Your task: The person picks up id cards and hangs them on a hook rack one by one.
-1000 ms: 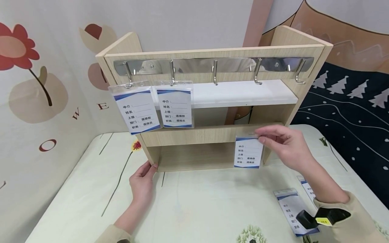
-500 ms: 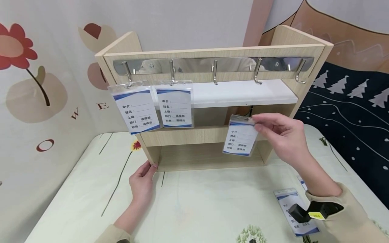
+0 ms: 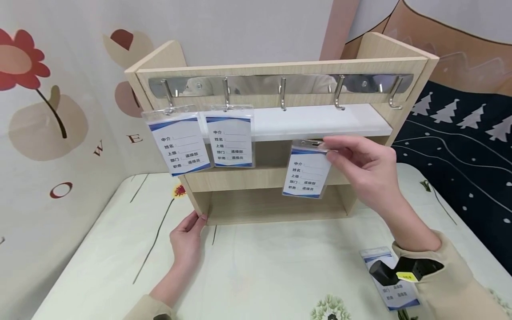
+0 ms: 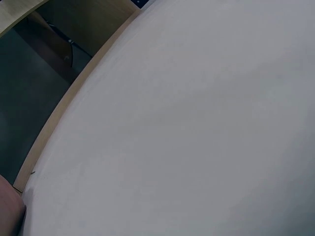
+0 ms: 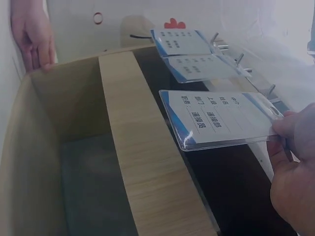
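My right hand [image 3: 366,171] pinches the top right corner of a clear badge holder [image 3: 306,173] with a printed card, between thumb and fingertips. The holder hangs tilted in front of the wooden shelf [image 3: 256,180], below the metal hooks [image 3: 283,94]; in the right wrist view the slot in the badge holder [image 5: 216,118] shows beside the fingers. Two more badge holders hang from the two leftmost hooks, one badge holder [image 3: 180,144] askew and one badge holder [image 3: 230,140] straighter. My left hand [image 3: 187,240] grips the shelf's lower left corner, thumb in front.
Another badge holder [image 3: 390,284] lies on the patterned tablecloth [image 3: 256,266] at the lower right, partly under my right sleeve [image 3: 452,271]. The three hooks to the right hold nothing. A white board [image 3: 320,122] runs across the shelf behind the hooks.
My right hand has raised the badge holder up and to the left, from the shelf's lower right toward the hooks. My left hand stays at the corner.
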Motion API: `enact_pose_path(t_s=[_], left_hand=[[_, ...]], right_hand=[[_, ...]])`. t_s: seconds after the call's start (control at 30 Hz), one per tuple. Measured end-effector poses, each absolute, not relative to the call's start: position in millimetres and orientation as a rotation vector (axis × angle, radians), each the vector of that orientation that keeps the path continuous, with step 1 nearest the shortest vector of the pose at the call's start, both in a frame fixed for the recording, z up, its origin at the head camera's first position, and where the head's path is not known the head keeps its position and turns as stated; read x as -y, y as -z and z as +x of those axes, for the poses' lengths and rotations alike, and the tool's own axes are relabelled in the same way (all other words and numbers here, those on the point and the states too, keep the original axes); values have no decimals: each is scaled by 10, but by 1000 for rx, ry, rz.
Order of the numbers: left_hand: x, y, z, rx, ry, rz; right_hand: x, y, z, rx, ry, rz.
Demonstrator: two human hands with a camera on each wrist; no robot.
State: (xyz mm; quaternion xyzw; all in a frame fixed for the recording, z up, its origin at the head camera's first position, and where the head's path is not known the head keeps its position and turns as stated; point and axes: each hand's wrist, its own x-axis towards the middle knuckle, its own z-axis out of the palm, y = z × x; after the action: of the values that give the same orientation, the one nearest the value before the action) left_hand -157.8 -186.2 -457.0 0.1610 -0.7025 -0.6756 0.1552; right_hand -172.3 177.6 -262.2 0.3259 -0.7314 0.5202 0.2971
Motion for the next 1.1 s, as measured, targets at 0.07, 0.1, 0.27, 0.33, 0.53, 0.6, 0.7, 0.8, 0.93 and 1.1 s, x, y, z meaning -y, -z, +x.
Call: enact_pose_path(t_s=[0.07, 0.1, 0.27, 0.33, 0.53, 0.6, 0.7, 0.8, 0.93, 1.1], left_hand=[[1856, 4568, -1579, 2012, 1942, 466], [1855, 4567, -1580, 2014, 1945, 468], [1843, 4559, -1589, 2011, 1934, 476], [1836, 4554, -1591, 2006, 1933, 478], [1841, 4550, -1569, 2001, 1930, 484], [1853, 4557, -1562, 2009, 1920, 484], [1858, 4566, -1569, 2011, 1910, 483], [1860, 4571, -1588, 2003, 1895, 477], [1871, 4580, -1610, 1987, 1903, 472], [1870, 4595, -1608, 1988, 1926, 478]], right_hand=[[-1758, 2589, -1740, 1923, -1387, 909], [-1749, 2571, -1749, 1908, -1391, 934], [-1667, 2474, -1748, 1847, -1418, 985], [-1631, 2441, -1742, 1817, -1436, 994], [-1518, 2363, -1753, 1731, -1450, 1022], [-1484, 2335, -1753, 1724, -1428, 1015], [-1445, 2303, -1752, 1728, -1399, 998], [-1416, 2294, -1757, 1745, -1372, 979], [-1366, 2308, -1771, 1737, -1379, 982], [-1262, 2307, -1771, 1673, -1385, 1009]])
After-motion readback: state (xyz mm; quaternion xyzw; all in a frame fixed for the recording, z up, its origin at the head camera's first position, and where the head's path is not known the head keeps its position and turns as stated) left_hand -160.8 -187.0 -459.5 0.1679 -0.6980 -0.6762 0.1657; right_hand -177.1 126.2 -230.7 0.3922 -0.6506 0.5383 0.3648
